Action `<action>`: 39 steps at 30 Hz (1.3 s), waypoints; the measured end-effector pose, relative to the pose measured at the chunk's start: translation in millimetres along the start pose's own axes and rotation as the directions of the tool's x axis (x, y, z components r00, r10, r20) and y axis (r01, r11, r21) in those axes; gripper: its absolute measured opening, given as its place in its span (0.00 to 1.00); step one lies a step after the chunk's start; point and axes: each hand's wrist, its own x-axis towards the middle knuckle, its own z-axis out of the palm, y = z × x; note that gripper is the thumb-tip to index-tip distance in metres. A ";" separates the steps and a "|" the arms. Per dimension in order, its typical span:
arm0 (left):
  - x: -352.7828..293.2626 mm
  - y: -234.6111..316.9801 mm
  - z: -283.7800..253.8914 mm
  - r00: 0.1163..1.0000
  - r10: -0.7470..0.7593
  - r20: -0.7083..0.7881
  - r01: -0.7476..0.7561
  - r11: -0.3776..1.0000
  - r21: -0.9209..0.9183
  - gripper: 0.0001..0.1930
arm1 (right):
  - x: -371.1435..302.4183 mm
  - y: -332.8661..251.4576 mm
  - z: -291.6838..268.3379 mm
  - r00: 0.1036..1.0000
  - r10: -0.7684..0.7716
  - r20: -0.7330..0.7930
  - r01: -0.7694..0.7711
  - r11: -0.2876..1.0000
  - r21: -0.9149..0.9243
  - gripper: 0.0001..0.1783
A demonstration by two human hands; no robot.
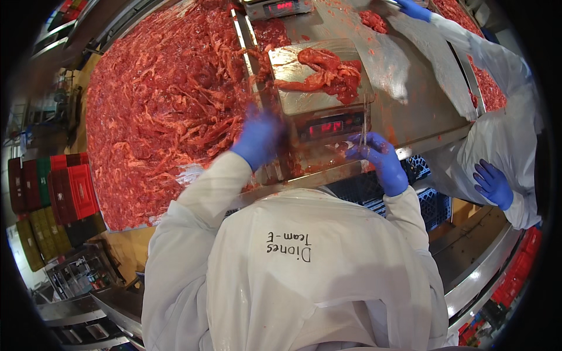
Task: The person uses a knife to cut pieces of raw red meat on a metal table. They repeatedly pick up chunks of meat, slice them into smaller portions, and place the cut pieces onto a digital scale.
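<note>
My left hand, in a blue glove, is smeared by motion at the metal divider between the heaped meat and the scale. Whether its fingers are closed does not show. My right hand, also gloved in blue, pinches a thin, clear, plastic-like piece at the scale's front right corner. Strips of raw red meat lie on the steel platform of the weighing scale, whose red display faces me. To the left spreads a big heap of raw meat.
A co-worker's gloved hand and white sleeve are at the right. Clear plastic sheeting covers part of the steel table. A second scale stands beyond. Red crates are stacked at left; blue crates sit below the table.
</note>
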 end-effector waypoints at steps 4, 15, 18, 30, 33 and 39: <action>-12.5 28.8 19.8 0.971 0.074 0.226 -0.062 0.996 -0.062 0.11 | -5.0 -1.2 4.1 0.994 0.110 0.028 -0.108 0.991 -0.081 0.19; 55.9 -29.5 -75.9 0.978 -0.149 0.149 0.193 0.347 -0.918 0.09 | 12.3 -0.8 7.0 0.998 0.039 -0.054 -0.038 0.999 0.029 0.19; 54.7 -45.4 -52.0 0.938 -0.330 -0.107 0.151 0.666 -0.730 0.12 | 12.0 -11.5 10.1 0.995 0.080 -0.054 -0.082 0.996 -0.021 0.19; -12.4 -53.5 3.8 0.890 -0.456 -0.024 0.345 0.705 -0.620 0.19 | 59.1 9.6 70.4 0.677 0.664 0.316 -0.323 0.655 -0.684 0.16; -22.7 -65.9 0.9 0.863 -0.504 -0.038 0.347 0.646 -0.680 0.20 | 68.8 12.6 68.9 0.702 0.601 0.382 -0.374 0.768 -0.520 0.14; -44.8 -70.2 8.9 0.854 -0.520 -0.008 0.354 0.593 -0.723 0.21 | 55.9 -14.4 51.0 0.926 0.148 0.346 -0.155 0.988 -0.008 0.20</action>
